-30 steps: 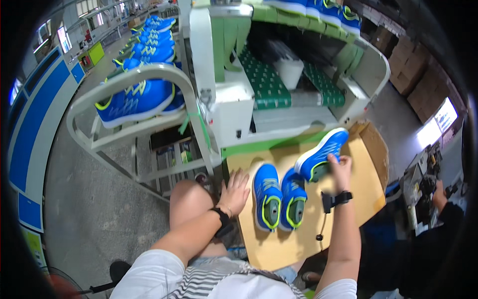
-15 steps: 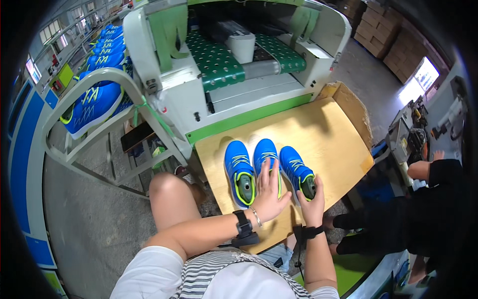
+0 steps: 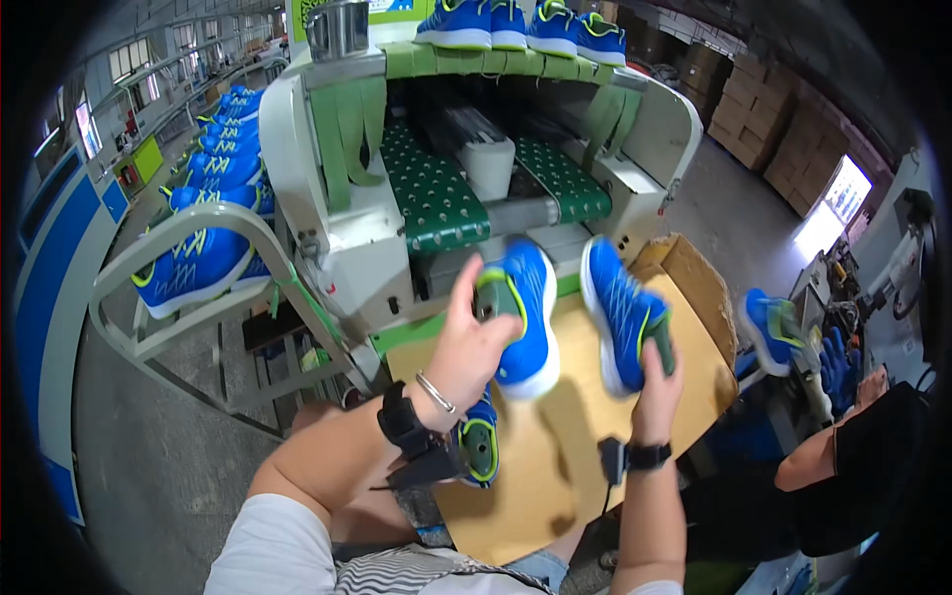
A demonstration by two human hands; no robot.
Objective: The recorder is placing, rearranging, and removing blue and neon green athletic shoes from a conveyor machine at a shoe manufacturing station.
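Note:
My left hand (image 3: 468, 337) is closed round the collar of a blue sneaker (image 3: 535, 297), held up off the board and turned so its white sole faces right. Closed at the heel of a second blue sneaker (image 3: 617, 322), my right hand (image 3: 657, 387) holds it raised with the toe pointing away. A dark green last shows in the opening of each shoe. The third sneaker (image 3: 481, 446) rests on the wooden board (image 3: 526, 516), partly hidden behind my left forearm and hand.
Ahead is a machine with a green perforated conveyor belt (image 3: 433, 203); several blue sneakers (image 3: 456, 25) stand on top. A rack at left carries a row of sneakers (image 3: 198, 260). A cardboard piece (image 3: 699, 288) edges the board. At right, a co-worker's arm (image 3: 823, 451) is near another sneaker (image 3: 769, 332).
Both hands have lifted a sneaker each off the board and moved it away from me. My left hand went from lying open over the middle shoe to gripping it. The view has tilted up.

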